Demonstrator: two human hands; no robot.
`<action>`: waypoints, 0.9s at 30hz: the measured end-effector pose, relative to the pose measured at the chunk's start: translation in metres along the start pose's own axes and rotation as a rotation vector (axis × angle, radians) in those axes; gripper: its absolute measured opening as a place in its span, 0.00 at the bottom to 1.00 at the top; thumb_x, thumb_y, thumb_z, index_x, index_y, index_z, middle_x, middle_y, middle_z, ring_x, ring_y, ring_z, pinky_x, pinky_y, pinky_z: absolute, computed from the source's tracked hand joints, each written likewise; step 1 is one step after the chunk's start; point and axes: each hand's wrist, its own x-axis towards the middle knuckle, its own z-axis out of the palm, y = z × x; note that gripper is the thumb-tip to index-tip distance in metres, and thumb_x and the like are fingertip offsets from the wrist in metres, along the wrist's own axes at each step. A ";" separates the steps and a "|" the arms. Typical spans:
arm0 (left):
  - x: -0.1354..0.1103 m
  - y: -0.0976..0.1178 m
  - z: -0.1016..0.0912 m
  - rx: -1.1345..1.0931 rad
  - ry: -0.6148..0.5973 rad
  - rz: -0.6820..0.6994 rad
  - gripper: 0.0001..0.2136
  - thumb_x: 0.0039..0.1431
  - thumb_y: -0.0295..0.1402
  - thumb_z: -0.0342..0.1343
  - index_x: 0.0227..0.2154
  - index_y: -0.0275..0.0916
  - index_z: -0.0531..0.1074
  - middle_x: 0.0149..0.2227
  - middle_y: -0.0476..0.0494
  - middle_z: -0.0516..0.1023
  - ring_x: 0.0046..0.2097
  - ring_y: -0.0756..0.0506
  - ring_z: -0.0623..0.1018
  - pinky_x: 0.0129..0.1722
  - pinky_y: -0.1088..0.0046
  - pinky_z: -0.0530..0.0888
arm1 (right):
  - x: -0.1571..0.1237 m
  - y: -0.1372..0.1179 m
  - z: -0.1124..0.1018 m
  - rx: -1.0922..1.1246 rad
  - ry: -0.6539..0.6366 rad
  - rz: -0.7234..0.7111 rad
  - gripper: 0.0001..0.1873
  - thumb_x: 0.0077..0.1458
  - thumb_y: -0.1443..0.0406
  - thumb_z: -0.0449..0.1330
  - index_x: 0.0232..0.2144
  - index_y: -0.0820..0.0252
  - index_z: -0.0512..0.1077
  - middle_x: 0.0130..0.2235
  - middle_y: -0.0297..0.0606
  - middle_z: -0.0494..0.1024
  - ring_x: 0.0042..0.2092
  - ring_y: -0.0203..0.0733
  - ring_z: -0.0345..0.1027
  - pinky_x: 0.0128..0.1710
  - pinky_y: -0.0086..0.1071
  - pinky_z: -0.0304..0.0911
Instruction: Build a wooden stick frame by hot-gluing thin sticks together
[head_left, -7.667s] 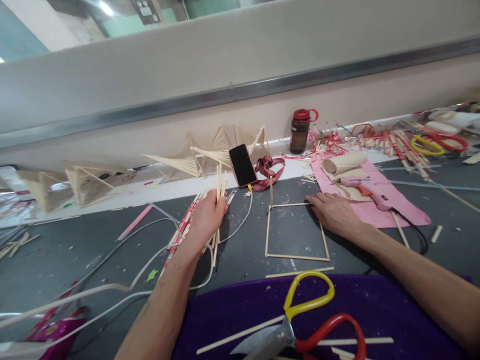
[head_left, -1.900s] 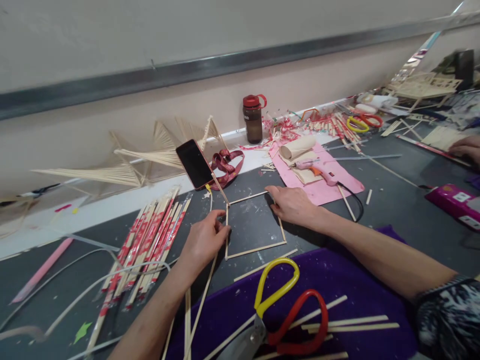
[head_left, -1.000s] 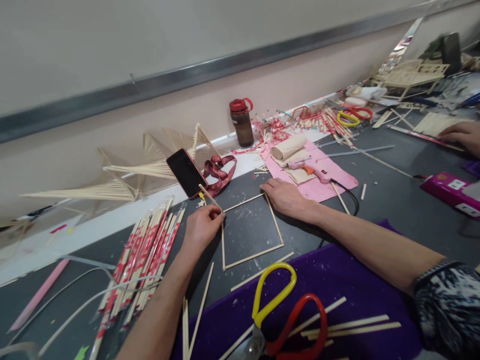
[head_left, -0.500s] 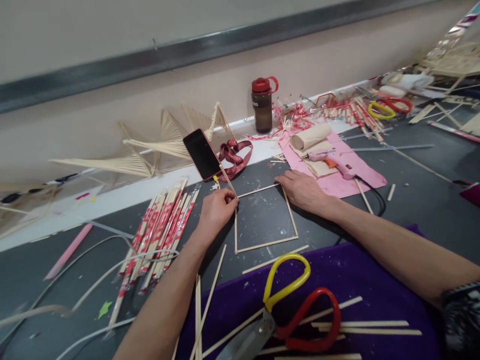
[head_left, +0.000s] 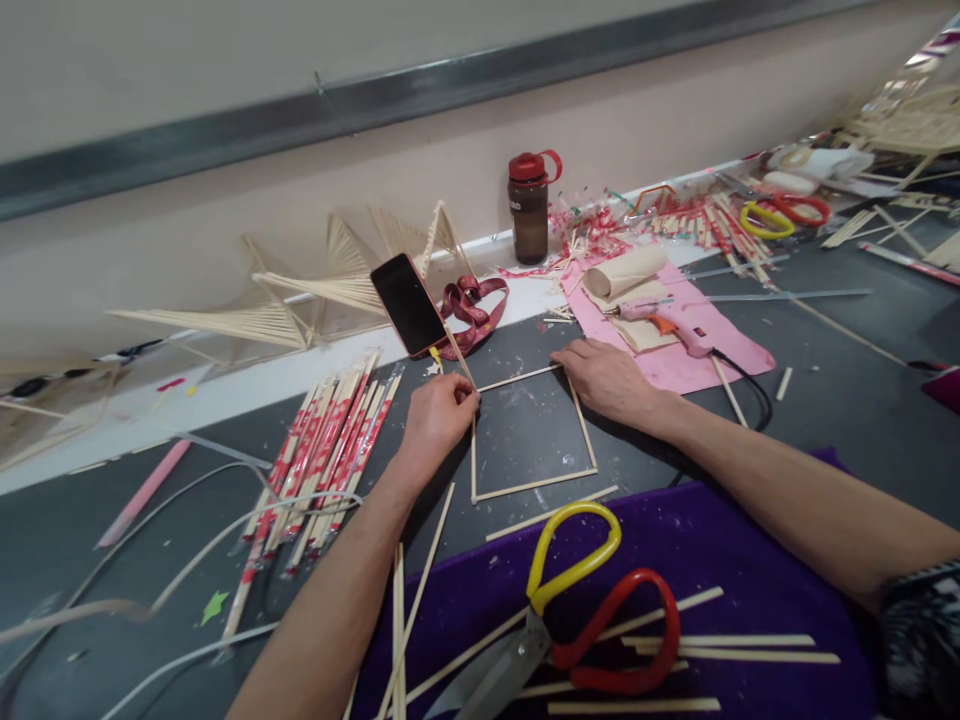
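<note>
Your left grip (head_left: pixel 437 415) has moved to the frame's (head_left: pixel 535 485) raised stick (head_left: pixel 460 358), likely steadying it; right grip (head_left: pixel 606 378) stays at far-right corner; clasp unclear for both.

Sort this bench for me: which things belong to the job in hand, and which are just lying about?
Belongs, or likely does:
square stick frame, right hand at one corner
single stick at the left hand
hot glue gun
nearer scissors
wrapped chopsticks
loose sticks

Apparently just lying about:
smartphone
water bottle with red cap
maroon lanyard
green star
</note>
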 end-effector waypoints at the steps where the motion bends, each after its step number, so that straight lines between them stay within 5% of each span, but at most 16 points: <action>1: 0.000 0.000 0.000 0.002 0.000 0.001 0.10 0.52 0.37 0.51 0.30 0.40 0.75 0.30 0.47 0.78 0.34 0.46 0.76 0.35 0.73 0.68 | 0.000 0.000 -0.001 0.000 -0.004 0.003 0.19 0.61 0.69 0.44 0.51 0.65 0.66 0.45 0.47 0.72 0.47 0.45 0.62 0.46 0.35 0.55; 7: 0.000 0.001 -0.001 0.012 -0.011 -0.006 0.10 0.53 0.38 0.50 0.30 0.40 0.75 0.30 0.47 0.78 0.34 0.46 0.76 0.35 0.73 0.68 | -0.003 -0.008 -0.020 -0.052 0.021 0.129 0.20 0.62 0.61 0.45 0.52 0.63 0.64 0.45 0.48 0.73 0.45 0.48 0.66 0.42 0.37 0.56; 12: -0.004 0.001 -0.005 0.009 -0.037 -0.065 0.12 0.51 0.39 0.53 0.36 0.41 0.73 0.26 0.49 0.78 0.31 0.46 0.77 0.32 0.73 0.68 | -0.007 -0.020 -0.029 -0.068 -0.153 0.201 0.23 0.59 0.56 0.47 0.53 0.62 0.60 0.34 0.46 0.78 0.36 0.51 0.72 0.33 0.36 0.58; 27: -0.016 0.006 -0.009 -0.038 -0.124 -0.111 0.18 0.48 0.34 0.54 0.45 0.41 0.66 0.26 0.51 0.78 0.30 0.46 0.77 0.32 0.73 0.68 | -0.006 -0.025 -0.028 -0.052 -0.137 0.203 0.24 0.56 0.65 0.48 0.55 0.62 0.55 0.37 0.46 0.78 0.38 0.50 0.73 0.29 0.33 0.59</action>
